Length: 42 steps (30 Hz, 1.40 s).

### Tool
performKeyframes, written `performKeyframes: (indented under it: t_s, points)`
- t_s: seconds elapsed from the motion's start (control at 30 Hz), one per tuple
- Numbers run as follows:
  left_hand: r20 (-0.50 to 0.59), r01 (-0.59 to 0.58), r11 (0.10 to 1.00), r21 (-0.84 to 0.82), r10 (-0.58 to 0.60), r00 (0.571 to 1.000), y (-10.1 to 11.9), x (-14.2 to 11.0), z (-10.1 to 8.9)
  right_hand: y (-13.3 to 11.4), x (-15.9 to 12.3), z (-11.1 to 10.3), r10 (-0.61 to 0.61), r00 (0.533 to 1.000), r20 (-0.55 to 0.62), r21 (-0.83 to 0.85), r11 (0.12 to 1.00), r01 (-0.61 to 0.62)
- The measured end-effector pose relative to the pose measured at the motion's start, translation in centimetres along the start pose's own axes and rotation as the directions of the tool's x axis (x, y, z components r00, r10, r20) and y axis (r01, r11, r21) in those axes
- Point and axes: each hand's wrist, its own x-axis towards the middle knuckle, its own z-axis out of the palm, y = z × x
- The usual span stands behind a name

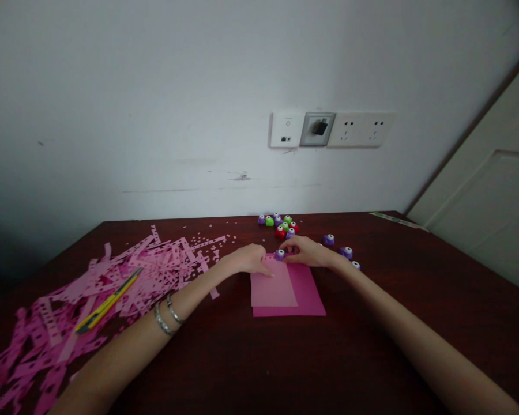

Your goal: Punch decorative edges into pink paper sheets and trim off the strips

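Note:
A light pink sheet of paper [273, 291] lies over a darker pink sheet [310, 294] in front of me. My left hand [251, 259] is closed at the upper left edge of the light sheet, its thumb pressed on top and its other fingers curled at the edge. At the top edge sits a small purple craft punch [279, 254] with a white round button. My right hand [305, 251] has its fingers closed around the right side of this punch. The part of the paper inside the punch is hidden.
Punched pink paper strips [164, 262] heap on the left, with a yellow utility knife [108, 301] on top. Several purple, green and red punches [280, 231] cluster behind my hands, and more purple punches [345, 252] lie to the right. A narrow strip [398, 221] lies far right.

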Motion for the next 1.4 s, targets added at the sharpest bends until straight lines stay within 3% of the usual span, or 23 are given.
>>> performKeyframes:
  t_s: [0.43, 0.63, 0.8, 1.03, 1.17, 1.3, 1.4]
  points:
    - [0.004, -0.005, 1.000, -0.021, 0.005, 1.000, 0.2, -0.2, -0.2, 0.1, -0.3, -0.6, 0.048, 0.999, 0.015, 0.045, 0.998, -0.049]
    - [-0.184, -0.023, 0.987, -0.161, -0.007, 0.983, 0.3, -1.1, -2.6, 0.0, -1.2, -2.7, 0.231, 0.965, 0.127, 0.271, 0.927, -0.258]
    - [-0.245, -0.014, 0.963, -0.268, -0.054, 0.968, -0.4, -1.1, -4.3, -0.3, -0.4, -3.2, 0.326, 0.916, 0.236, 0.312, 0.867, -0.389]
    - [-0.012, 0.031, 0.854, -0.519, -0.043, 0.999, -1.3, 0.7, -4.2, -1.9, 1.2, -3.4, 0.313, 0.872, 0.376, 0.278, 0.860, -0.428]
    - [0.094, 0.055, 0.819, -0.571, -0.001, 0.996, -1.2, 1.9, -3.8, -1.7, 1.6, -3.0, 0.325, 0.844, 0.427, 0.263, 0.848, -0.460]
    - [0.230, 0.078, 0.844, -0.530, 0.055, 0.972, -1.0, 3.5, -3.3, -1.1, 2.0, -2.5, 0.334, 0.817, 0.471, 0.286, 0.818, -0.499]
    - [0.373, 0.140, 0.859, -0.492, 0.062, 0.926, -0.9, 4.7, -3.1, -0.9, 2.3, -2.4, 0.365, 0.776, 0.515, 0.251, 0.801, -0.544]
